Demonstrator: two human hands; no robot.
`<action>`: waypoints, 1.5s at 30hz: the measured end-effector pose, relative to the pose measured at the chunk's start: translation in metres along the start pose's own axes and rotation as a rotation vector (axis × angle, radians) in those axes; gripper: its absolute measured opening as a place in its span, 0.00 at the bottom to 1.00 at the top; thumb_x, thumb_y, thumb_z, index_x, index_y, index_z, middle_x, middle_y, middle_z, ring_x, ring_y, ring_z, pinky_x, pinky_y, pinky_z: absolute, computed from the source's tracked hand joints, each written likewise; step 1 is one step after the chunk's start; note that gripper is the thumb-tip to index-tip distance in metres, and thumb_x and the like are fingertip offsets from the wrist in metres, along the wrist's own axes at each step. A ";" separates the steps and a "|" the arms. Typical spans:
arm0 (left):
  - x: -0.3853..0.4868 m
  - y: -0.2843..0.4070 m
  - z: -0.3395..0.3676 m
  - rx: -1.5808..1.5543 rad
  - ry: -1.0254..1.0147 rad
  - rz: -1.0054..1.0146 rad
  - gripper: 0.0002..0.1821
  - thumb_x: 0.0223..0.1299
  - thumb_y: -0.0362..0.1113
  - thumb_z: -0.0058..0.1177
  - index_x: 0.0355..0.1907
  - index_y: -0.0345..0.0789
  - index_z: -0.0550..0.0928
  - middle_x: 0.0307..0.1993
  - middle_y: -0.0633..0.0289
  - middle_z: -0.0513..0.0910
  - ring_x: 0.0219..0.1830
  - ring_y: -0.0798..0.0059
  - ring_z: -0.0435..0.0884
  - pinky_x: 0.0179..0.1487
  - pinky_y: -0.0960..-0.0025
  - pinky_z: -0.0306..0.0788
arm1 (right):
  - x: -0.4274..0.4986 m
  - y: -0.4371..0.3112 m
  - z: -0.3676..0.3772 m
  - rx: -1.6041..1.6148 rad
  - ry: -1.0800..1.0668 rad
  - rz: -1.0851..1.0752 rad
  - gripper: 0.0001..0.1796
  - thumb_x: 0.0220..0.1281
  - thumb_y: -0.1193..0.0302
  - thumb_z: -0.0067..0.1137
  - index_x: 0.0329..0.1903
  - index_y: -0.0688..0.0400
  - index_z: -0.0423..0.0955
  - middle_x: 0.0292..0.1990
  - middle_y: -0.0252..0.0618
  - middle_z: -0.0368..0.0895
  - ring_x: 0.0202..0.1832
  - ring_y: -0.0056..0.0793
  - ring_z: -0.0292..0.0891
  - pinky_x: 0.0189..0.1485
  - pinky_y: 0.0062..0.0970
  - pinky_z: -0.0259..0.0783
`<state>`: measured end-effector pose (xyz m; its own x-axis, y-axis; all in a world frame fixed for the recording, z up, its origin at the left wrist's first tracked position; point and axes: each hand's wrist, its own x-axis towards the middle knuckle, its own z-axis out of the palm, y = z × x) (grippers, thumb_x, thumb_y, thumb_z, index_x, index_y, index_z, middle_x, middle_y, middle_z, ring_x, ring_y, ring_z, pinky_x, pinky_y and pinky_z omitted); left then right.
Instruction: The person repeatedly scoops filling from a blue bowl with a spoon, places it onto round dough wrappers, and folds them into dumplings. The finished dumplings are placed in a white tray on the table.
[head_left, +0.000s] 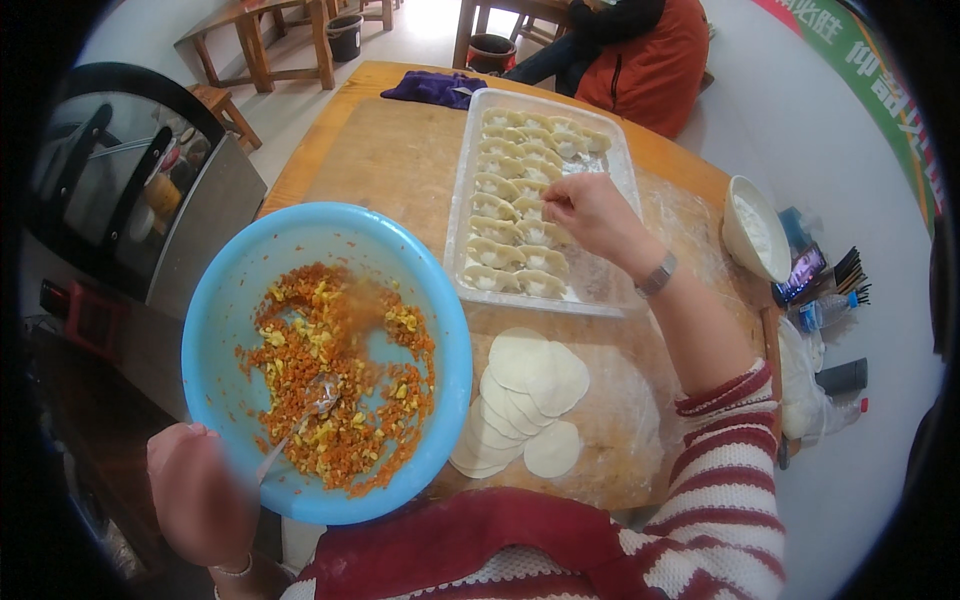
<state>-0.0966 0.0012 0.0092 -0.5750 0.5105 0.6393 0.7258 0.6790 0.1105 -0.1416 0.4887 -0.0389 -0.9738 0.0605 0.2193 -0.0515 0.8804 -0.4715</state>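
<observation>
My left hand (204, 495), blurred, grips the handle of a metal spoon (286, 445) at the near left of a light-blue basin (202, 322). The spoon's head rests in a chopped orange and yellow filling (300, 330). My right hand (596, 217) is over a white plastic tray (611, 300), its fingers pinched together; no object shows between them. Rows of folded dumplings (495, 251), dusted with flour, fill the tray's left and middle parts. Nearer to me, round dough wrappers (517, 360) lie overlapped on the floured wooden board (615, 442).
A bowl of white flour (754, 229) stands at the table's right edge. Beyond it are a lit phone (802, 271), plastic bottle (825, 311) and dark cylinder (841, 376). A purple cloth (431, 88) lies at the far edge. A person in an orange garment (637, 67) sits behind.
</observation>
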 end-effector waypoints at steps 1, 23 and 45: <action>0.000 0.000 0.001 -0.002 0.003 -0.009 0.18 0.45 0.23 0.68 0.42 0.29 0.81 0.42 0.53 0.80 0.43 0.58 0.79 0.44 0.63 0.75 | 0.000 0.000 0.001 -0.007 0.023 -0.019 0.07 0.58 0.75 0.61 0.35 0.68 0.82 0.32 0.58 0.82 0.35 0.52 0.81 0.41 0.38 0.76; 0.001 0.002 -0.004 -0.006 -0.034 0.006 0.18 0.46 0.23 0.66 0.43 0.28 0.81 0.43 0.52 0.81 0.44 0.56 0.80 0.46 0.60 0.74 | 0.001 -0.010 0.003 -0.063 0.098 -0.050 0.05 0.58 0.76 0.60 0.33 0.66 0.82 0.33 0.56 0.82 0.38 0.53 0.80 0.44 0.40 0.76; -0.003 0.004 -0.005 0.003 -0.009 0.005 0.13 0.51 0.19 0.61 0.42 0.28 0.81 0.43 0.52 0.81 0.42 0.57 0.80 0.45 0.62 0.75 | -0.023 -0.017 0.002 0.000 0.015 0.015 0.07 0.56 0.75 0.61 0.34 0.67 0.82 0.33 0.56 0.83 0.37 0.51 0.81 0.44 0.38 0.76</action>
<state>-0.0905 -0.0004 0.0121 -0.5746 0.5188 0.6330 0.7276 0.6780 0.1047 -0.1184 0.4709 -0.0377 -0.9711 0.0806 0.2248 -0.0370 0.8793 -0.4748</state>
